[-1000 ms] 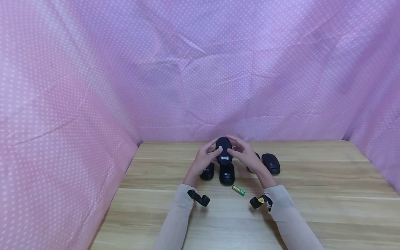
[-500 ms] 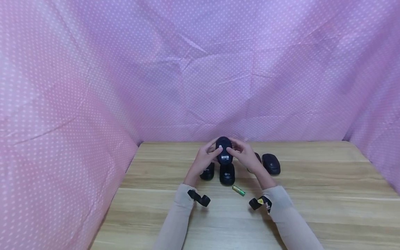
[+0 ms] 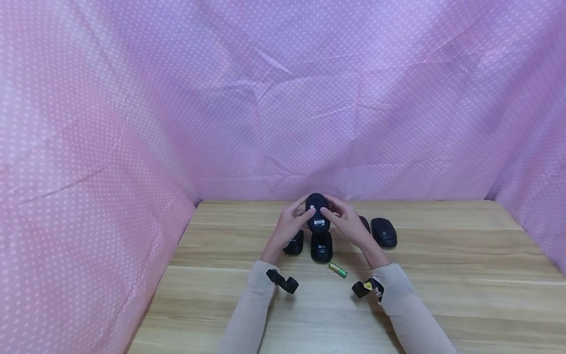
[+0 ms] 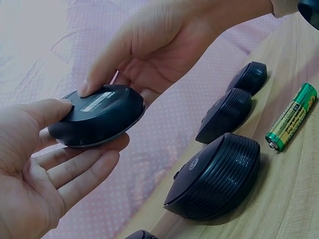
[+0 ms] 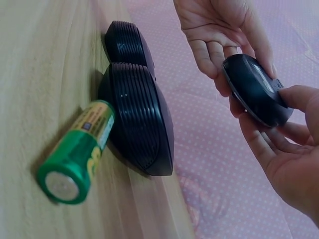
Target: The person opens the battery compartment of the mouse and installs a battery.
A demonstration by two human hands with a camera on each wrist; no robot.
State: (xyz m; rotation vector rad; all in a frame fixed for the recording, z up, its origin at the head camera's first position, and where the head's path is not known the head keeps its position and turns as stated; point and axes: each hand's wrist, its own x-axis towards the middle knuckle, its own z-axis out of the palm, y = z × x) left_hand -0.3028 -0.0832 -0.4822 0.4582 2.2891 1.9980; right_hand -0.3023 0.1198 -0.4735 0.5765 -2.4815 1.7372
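Note:
Both hands hold one black computer mouse [image 3: 318,221] above the table, its underside with a white label turned toward the head camera. The left hand [image 3: 286,225] grips its left side, thumb on the underside and fingers beneath, as the left wrist view shows. From the other side, the right hand [image 3: 348,222] grips it the same way, its thumb [image 5: 299,97] pressing on the underside. Just below the held mouse, another black mouse [image 3: 321,248] rests on the table. A green and gold battery [image 3: 338,269] lies in front of that one.
Another black mouse [image 3: 294,244] sits beside the left wrist. To the right are a mouse [image 3: 383,232] and one more [image 3: 364,222], partly hidden by the right arm. Pink dotted cloth [image 3: 283,123] hangs behind the wooden table [image 3: 464,275].
The fingers of the right hand have shifted slightly around the far end of the mouse. Both thumbs stay on its underside, and the things on the table have not moved.

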